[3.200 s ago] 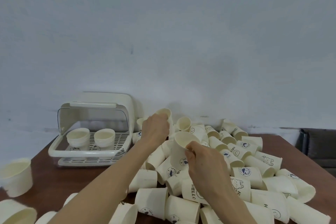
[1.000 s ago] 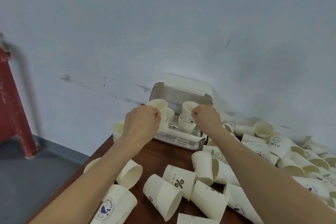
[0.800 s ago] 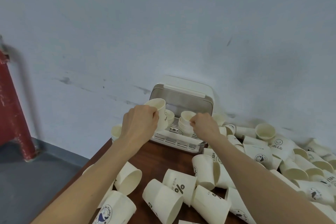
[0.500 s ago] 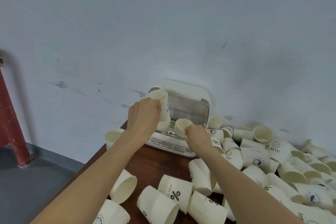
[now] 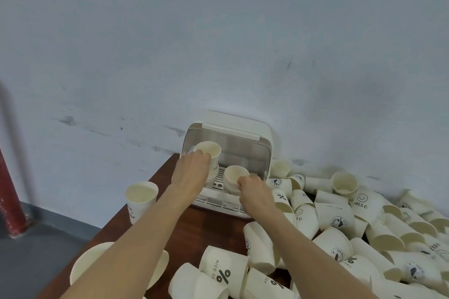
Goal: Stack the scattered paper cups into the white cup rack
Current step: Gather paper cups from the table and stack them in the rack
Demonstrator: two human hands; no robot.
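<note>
The white cup rack (image 5: pixel 220 201) stands against the wall at the far end of the brown table, its clear lid raised. My left hand (image 5: pixel 192 172) grips a cream paper cup (image 5: pixel 209 152) by its rim, the cup's lower part set into the left stack in the rack. My right hand (image 5: pixel 252 188) holds the near rim of the top cup (image 5: pixel 236 173) of the right stack. Several loose paper cups (image 5: pixel 340 221) lie heaped to the right and in front.
One upright cup (image 5: pixel 141 198) stands at the table's left edge (image 5: pixel 136 223), beyond which the grey floor drops away. A red post (image 5: pixel 9 192) rises at far left. Printed cups (image 5: pixel 223 272) lie tipped over near me. The pale wall is right behind the rack.
Both hands carried cups from the pile to the rack. Over the last second the right cup sank onto the right stack, and the left cup came down into the left stack.
</note>
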